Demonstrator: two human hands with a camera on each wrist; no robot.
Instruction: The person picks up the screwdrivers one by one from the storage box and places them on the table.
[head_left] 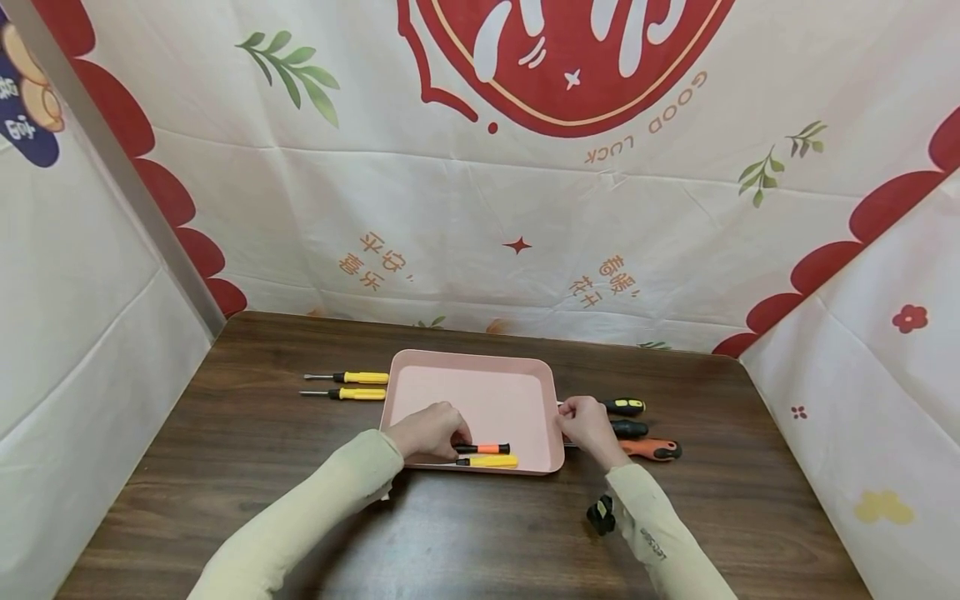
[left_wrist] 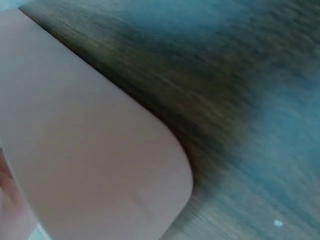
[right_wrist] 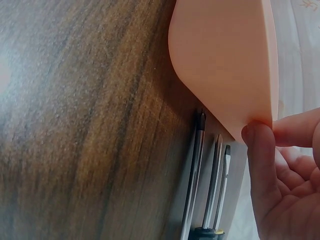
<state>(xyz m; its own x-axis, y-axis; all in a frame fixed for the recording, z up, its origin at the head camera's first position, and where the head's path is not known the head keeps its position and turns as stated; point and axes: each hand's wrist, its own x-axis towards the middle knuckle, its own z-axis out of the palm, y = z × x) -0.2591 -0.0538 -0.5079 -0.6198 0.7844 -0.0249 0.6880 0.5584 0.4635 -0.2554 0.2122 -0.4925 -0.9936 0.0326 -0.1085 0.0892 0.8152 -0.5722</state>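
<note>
A shallow pink tray [head_left: 480,396] lies on the table. My left hand [head_left: 431,429] reaches over its near left rim, and the curled fingers hold a black-and-orange screwdriver [head_left: 491,448] low over the tray floor. Just in front of it, a yellow-handled screwdriver [head_left: 491,461] lies in the tray along the near wall. With thumb and finger, my right hand [head_left: 588,423] pinches the tray's right rim, clearly seen in the right wrist view. The left wrist view has mostly the tray's outer wall [left_wrist: 95,130]; the left fingertips are hidden there.
Two yellow-handled screwdrivers [head_left: 363,394] lie left of the tray. On the right are a black-and-yellow screwdriver [head_left: 625,407], a black-handled one [head_left: 630,429] and an orange-handled one [head_left: 652,449], shafts toward the tray. Printed cloth [head_left: 465,217] hangs behind the wooden table [head_left: 480,533].
</note>
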